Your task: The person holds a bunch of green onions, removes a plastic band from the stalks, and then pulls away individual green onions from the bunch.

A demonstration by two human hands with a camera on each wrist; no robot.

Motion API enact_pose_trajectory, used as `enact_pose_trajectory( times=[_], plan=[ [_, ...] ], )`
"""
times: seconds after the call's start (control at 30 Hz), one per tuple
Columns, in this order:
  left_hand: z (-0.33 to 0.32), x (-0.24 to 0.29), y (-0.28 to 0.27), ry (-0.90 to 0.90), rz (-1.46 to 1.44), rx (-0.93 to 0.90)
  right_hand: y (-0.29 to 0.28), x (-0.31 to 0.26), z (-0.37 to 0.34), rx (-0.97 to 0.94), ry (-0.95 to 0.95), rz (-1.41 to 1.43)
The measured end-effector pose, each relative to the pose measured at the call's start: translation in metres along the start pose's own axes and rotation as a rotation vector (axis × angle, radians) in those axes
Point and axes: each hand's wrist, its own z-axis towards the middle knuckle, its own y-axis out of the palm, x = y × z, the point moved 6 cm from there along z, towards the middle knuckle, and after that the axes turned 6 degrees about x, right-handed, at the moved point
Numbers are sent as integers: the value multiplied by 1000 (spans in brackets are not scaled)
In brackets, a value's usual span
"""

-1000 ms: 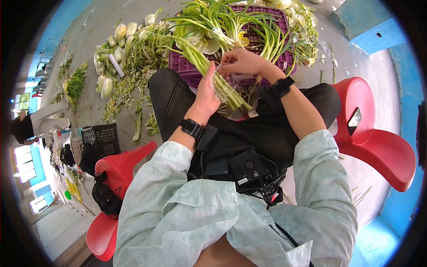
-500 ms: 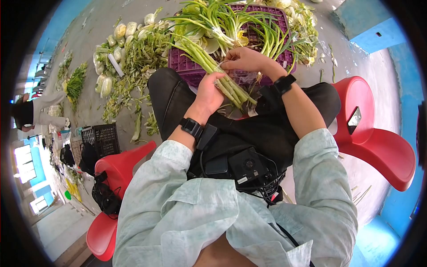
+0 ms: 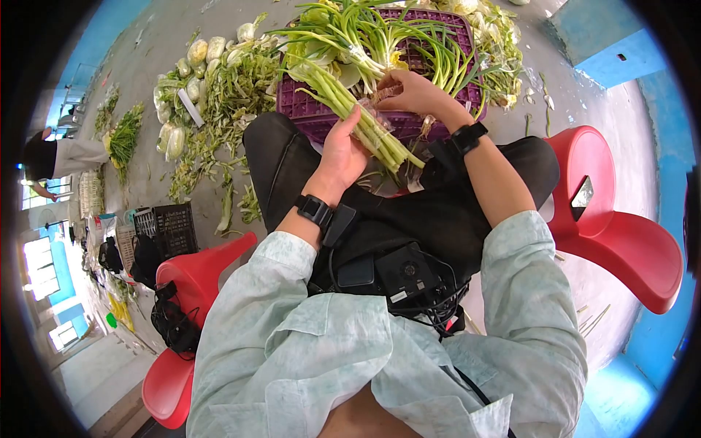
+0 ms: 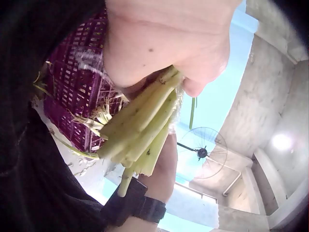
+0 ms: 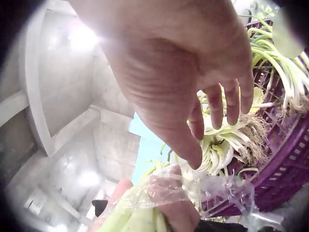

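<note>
My left hand (image 3: 343,155) grips a bunch of pale green stalks (image 3: 376,136), which look like celery, with the thumb lying along them. Their cut ends (image 4: 137,140) point toward the lap in the left wrist view. Clear plastic film (image 5: 231,191) wraps the bunch, and a loose part trails off beside it in the right wrist view. My right hand (image 3: 420,96) hovers just beyond the stalks, above the purple crate (image 3: 301,109). Its thumb and fingers are spread apart and loosely bent, with nothing between them in the right wrist view.
Spring onions (image 3: 354,36) with roots lie on the crate, beside leafy cabbage. Piles of trimmed leaves (image 3: 237,91) and napa cabbages (image 3: 175,142) cover the floor to the left. Red chairs (image 3: 621,219) stand at both sides, a phone (image 3: 582,197) on the right one.
My right hand has drawn back from the stalks, its fingers parting from the film. The left hand keeps its grip while the bunch shifts slightly. A person at far left has moved into fuller view.
</note>
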Motion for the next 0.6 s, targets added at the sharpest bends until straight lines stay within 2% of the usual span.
enact_pose_trajectory(
  times=[0.13,0.23,0.33,0.43,0.6],
  plan=[
    [1,0,-3,19,10,-6,-9,-12,2,36,8,-15],
    [0,0,-3,26,11,5,-5,-27,-1,-59,-12,50],
    [5,-1,-8,28,30,-14,1,-43,-9,-158,-12,-22],
    [3,-1,-2,34,27,8,15,-39,-14,-312,117,134],
    [5,-1,-6,47,31,19,20,-38,-12,-295,2,-31]
  ],
)
